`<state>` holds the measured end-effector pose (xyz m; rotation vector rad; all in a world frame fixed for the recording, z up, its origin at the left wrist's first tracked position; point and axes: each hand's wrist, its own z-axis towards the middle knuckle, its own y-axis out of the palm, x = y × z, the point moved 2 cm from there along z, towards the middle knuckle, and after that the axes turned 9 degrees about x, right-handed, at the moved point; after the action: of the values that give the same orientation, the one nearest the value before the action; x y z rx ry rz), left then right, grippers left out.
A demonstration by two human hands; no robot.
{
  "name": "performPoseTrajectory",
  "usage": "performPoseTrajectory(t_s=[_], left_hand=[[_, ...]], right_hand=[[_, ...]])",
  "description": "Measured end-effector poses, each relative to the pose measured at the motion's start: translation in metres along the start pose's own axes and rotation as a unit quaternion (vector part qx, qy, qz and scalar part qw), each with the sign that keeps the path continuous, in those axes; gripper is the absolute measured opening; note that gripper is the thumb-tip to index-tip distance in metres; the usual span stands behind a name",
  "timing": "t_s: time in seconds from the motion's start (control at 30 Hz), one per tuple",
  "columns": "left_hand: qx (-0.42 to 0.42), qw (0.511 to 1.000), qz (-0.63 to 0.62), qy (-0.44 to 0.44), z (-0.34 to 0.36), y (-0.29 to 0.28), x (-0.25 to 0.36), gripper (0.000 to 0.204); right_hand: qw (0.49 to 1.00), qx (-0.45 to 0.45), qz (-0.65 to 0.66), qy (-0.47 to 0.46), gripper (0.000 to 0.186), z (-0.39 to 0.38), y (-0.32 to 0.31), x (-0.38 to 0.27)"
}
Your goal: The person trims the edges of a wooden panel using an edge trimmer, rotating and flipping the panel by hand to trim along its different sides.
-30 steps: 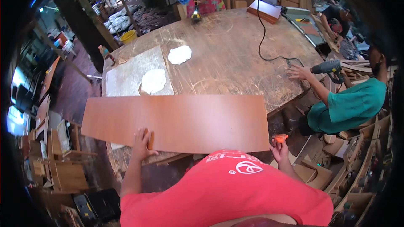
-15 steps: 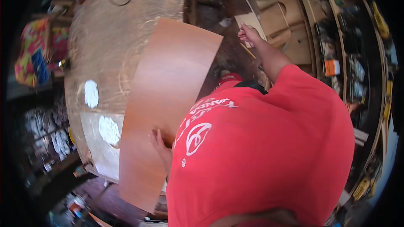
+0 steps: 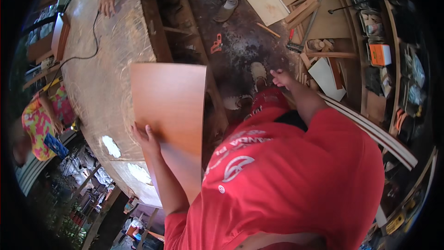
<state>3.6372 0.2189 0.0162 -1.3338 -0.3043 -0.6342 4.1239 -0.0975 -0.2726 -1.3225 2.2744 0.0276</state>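
Table: broad, scuffed brown top (image 3: 108,46) with swirling scratches and a ragged white patch (image 3: 111,146).
Left hand: the hand (image 3: 147,143) lies open against the board's left edge, fingers extended.
Board: smooth reddish-brown panel (image 3: 173,95), long, straight-edged, softly glossy, overlapping the table's edge before the red shirt (image 3: 296,166).
Right hand: the hand (image 3: 281,78) hangs above the dark, blotchy floor (image 3: 240,41), fingers curled; whether fully closed, cannot tell.

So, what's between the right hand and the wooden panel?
The head view shows a beige shoe on dark floor, then a wooden beam, between the right hand and the wooden panel.
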Motion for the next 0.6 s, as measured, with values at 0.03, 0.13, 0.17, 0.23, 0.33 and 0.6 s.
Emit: performPoseTrajectory(t_s=[0.03, 0.13, 0.17, 0.23, 0.33, 0.6], left_hand=[[-0.001, 1.0, 0.015, -0.006, 0.018, 0.018, 0.003, 0.058], [0.009, 0.996, 0.056, -0.065, 0.037, 0.058, 0.013, 0.057], [0.033, 0.997, 0.055, -0.048, 0.035, 0.061, 0.006, 0.06], [-0.02, 0.988, 0.072, -0.133, 0.033, 0.069, 0.035, 0.063], [-0.001, 0.988, 0.083, -0.128, 0.027, 0.068, 0.025, 0.062], [-0.003, 0.977, 0.203, -0.064, 0.032, 0.066, 0.022, 0.062]], right_hand=[[1.0, -0.001, -0.028, 0.007, 0.044, 0.013, -0.003, 0.007], [0.997, -0.012, -0.073, 0.015, 0.037, 0.064, -0.007, 0.014], [0.99, -0.025, -0.13, -0.043, 0.038, 0.083, 0.0, 0.012], [0.982, -0.029, -0.173, -0.074, 0.039, 0.121, 0.006, 0.031], [0.914, -0.013, -0.318, -0.251, 0.033, 0.217, 0.03, 0.051], [0.862, -0.016, -0.438, -0.257, 0.029, 0.382, 0.174, 0.023]])
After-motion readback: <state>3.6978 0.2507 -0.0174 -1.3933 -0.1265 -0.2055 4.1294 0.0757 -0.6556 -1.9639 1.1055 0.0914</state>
